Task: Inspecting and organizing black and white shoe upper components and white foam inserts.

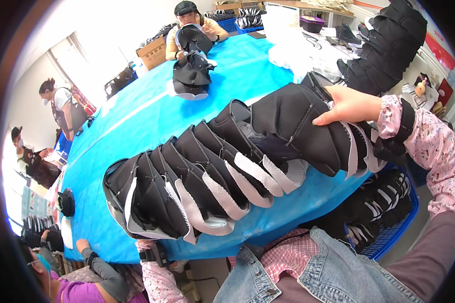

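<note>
From here, my right hand point(351, 105) pinches curved, white-edged black fabric pieces point(230, 151) — left hand hidden, its grip I can't tell.

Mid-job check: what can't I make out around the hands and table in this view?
All in the head view:
- Left hand: hidden by the row of black padded pieces; only its sleeve and wristband show.
- Right hand: some fingertips hidden behind black fabric.
- Upper-right black stack: top cut off by the picture's edge.
- Lower-left co-worker in purple: cut off by the dark rim and lower edge.
</note>
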